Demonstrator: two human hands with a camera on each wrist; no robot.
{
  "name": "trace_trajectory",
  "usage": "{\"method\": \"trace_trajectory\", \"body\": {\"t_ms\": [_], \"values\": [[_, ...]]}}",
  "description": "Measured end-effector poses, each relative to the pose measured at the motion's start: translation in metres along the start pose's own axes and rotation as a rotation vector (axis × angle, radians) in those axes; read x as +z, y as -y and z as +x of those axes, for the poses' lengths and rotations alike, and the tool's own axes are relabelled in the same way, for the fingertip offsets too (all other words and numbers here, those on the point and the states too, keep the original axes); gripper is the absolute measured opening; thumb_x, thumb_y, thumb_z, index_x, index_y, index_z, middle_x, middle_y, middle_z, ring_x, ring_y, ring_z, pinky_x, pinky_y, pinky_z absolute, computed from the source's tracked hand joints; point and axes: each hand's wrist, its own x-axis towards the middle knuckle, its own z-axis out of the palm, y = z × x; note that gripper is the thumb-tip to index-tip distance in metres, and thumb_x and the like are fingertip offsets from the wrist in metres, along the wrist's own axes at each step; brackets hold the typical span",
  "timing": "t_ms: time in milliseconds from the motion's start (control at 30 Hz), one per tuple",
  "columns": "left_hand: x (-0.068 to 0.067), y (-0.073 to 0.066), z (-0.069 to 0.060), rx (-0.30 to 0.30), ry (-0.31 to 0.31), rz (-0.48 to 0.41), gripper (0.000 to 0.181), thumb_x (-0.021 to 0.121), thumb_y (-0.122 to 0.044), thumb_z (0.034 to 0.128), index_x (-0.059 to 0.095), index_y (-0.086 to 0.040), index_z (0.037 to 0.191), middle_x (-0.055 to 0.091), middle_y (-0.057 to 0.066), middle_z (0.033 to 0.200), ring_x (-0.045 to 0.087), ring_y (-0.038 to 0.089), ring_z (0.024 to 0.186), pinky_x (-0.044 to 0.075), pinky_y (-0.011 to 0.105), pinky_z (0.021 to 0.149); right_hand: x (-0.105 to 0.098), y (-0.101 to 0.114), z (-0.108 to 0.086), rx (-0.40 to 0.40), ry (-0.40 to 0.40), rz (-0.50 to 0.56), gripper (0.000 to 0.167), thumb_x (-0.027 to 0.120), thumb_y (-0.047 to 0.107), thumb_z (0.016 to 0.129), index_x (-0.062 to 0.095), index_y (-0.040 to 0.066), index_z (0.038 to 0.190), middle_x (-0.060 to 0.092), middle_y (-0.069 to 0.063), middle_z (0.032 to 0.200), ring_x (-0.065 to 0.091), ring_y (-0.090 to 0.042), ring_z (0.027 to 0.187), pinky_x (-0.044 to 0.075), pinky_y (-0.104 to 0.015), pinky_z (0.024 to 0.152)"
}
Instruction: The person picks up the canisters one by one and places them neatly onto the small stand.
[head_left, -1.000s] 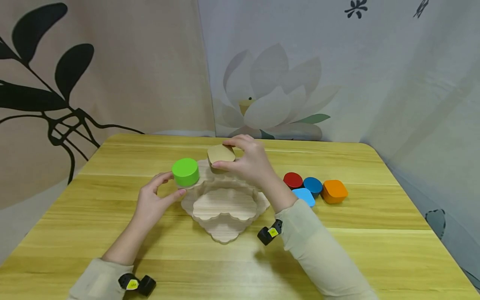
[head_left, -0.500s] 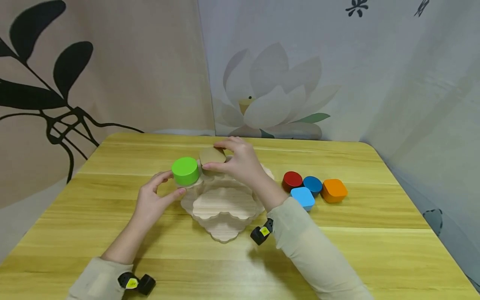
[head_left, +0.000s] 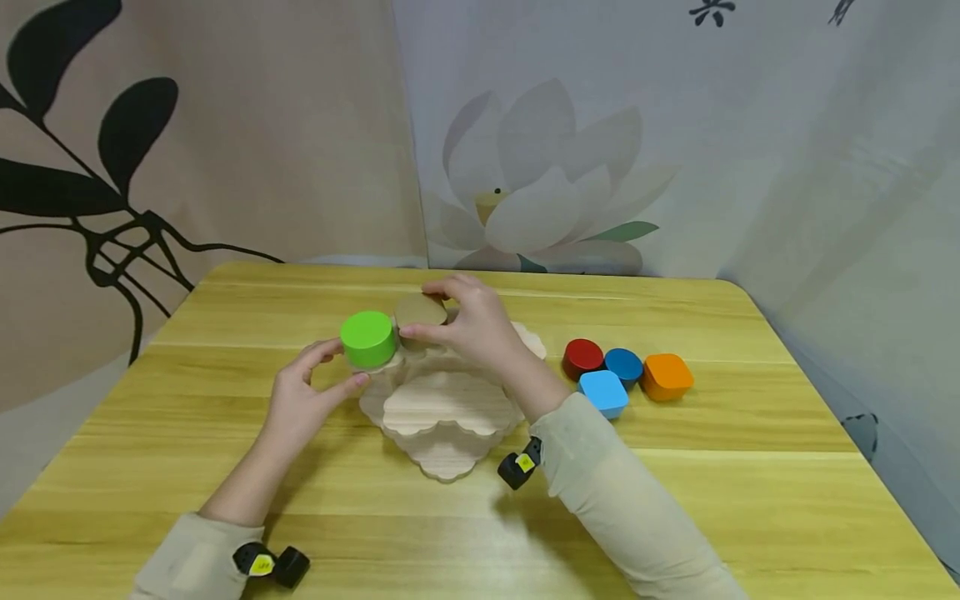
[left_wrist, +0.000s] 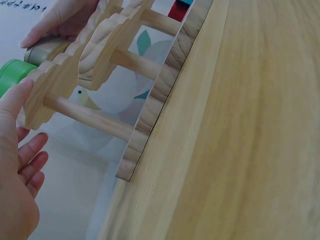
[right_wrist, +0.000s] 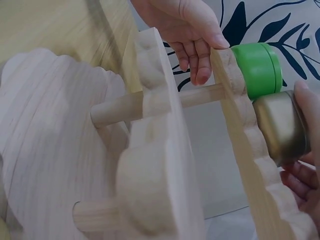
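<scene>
A tiered wooden stand with scalloped edges (head_left: 448, 406) is at the middle of the table. On the left end of its upper tier sits a round green tin (head_left: 368, 339). My left hand (head_left: 306, 392) holds that end of the tier, thumb on the near side by the green tin; its other fingers hang loosely in the left wrist view. My right hand (head_left: 480, 327) grips a gold rounded-square tin (right_wrist: 280, 127) between thumb and fingers. The gold tin is at the tier's top edge, right beside the green tin. Part of it is hidden by my right hand.
Right of the stand, a red tin (head_left: 582, 358), a dark blue tin (head_left: 624, 367), a light blue tin (head_left: 603, 393) and an orange tin (head_left: 667, 377) stand close together on the wooden table (head_left: 420, 550). A printed curtain (head_left: 300, 142) hangs behind the table.
My right hand has moved left along the tier with the gold tin, which is now beside the green tin. My left hand has stayed at the stand's left end.
</scene>
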Motion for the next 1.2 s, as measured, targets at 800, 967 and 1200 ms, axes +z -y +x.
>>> {"method": "trace_trajectory", "body": {"t_ms": [800,967,1200], "values": [[0.001,0.001,0.0,0.007,-0.008,-0.007,0.055,0.081,-0.013,0.0779,0.058,-0.004,0.128,0.056,0.014,0.127,0.042,0.033,0.119,0.027,0.065,0.1,-0.028,0.002,-0.038,-0.158,-0.16,0.032,0.055,0.085,0.023,0.073,0.063,0.004,0.12,0.061,-0.004,0.119,0.052,-0.016,0.113,0.044,-0.034,0.095],[0.001,0.0,0.0,0.005,-0.009,-0.009,0.055,0.081,-0.013,0.0777,0.058,-0.004,0.127,0.057,0.014,0.126,0.042,0.033,0.119,0.027,0.065,0.1,-0.035,-0.002,-0.052,-0.164,-0.182,0.024,0.055,0.085,0.022,0.073,0.064,0.006,0.121,0.061,-0.003,0.121,0.052,-0.015,0.115,0.044,-0.034,0.095],[0.001,-0.001,0.0,0.006,-0.008,-0.004,0.054,0.081,-0.015,0.0785,0.059,-0.003,0.127,0.057,0.014,0.124,0.043,0.033,0.118,0.028,0.064,0.1,-0.049,-0.014,-0.072,-0.148,-0.192,-0.022,0.056,0.085,0.019,0.072,0.063,0.009,0.123,0.06,-0.002,0.124,0.05,-0.017,0.119,0.043,-0.039,0.098]]}}
